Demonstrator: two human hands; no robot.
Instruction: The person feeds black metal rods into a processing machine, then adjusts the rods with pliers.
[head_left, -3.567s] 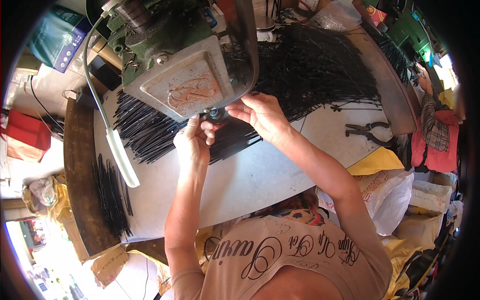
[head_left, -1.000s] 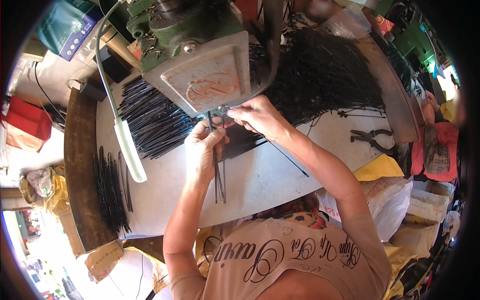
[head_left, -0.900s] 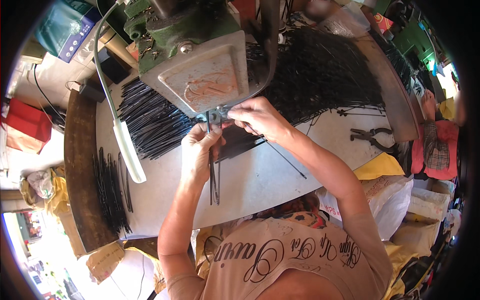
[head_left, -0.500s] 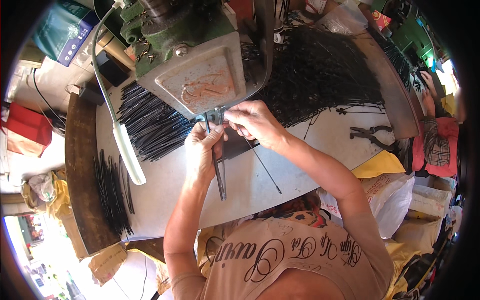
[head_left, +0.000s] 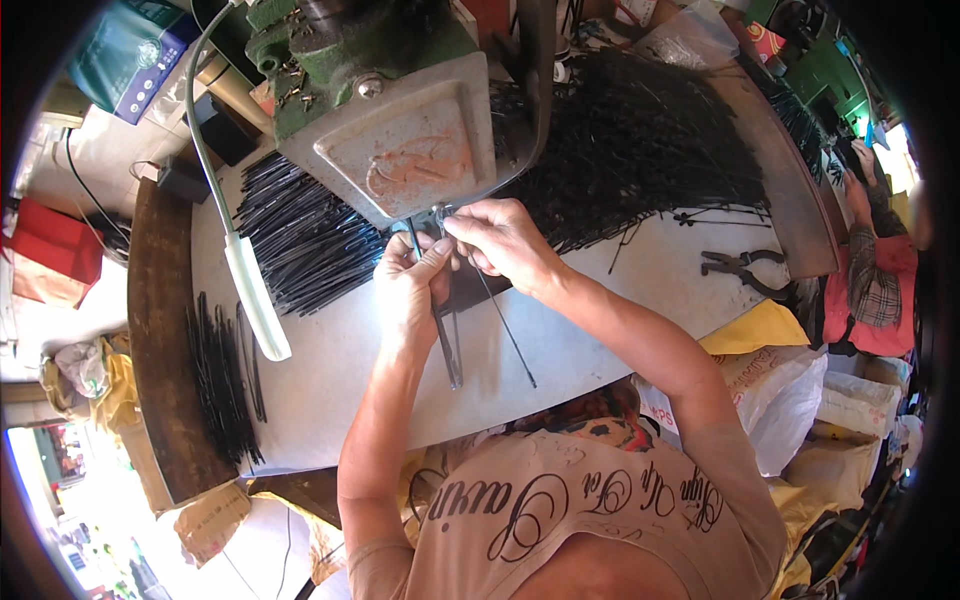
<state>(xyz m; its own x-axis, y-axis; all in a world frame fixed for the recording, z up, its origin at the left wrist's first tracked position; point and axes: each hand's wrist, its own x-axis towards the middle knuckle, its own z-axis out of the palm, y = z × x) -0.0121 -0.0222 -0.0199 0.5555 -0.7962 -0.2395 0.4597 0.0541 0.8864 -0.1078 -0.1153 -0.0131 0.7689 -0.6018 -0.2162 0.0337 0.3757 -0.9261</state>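
Both hands meet just under the front of a green and grey bench machine point(head_left: 400, 150). My left hand point(head_left: 408, 285) is closed, thumb and fingers pinching a slim black rod point(head_left: 447, 352) that slants down toward me. The rod's upper end reaches the underside of the machine. Beside it on the right, my right hand point(head_left: 510, 243) pinches near the machine's lower tip. A thinner dark rod point(head_left: 510, 335) hangs from its fingers toward the table's front edge. The exact spot where the parts meet is hidden by my fingertips and the machine.
Bundled black rods point(head_left: 310, 240) lie left of the machine, with a tangled heap point(head_left: 640, 150) to its right. A smaller bundle point(head_left: 222, 390) rests at the table's left. Pliers point(head_left: 745, 270) lie at right. A lamp point(head_left: 258, 300) hangs at left; a co-worker point(head_left: 870, 280) sits far right.
The thin rod under my right hand has swung left at its lower end. The rod in my left hand has tilted slightly, its lower end moving right and away from me.
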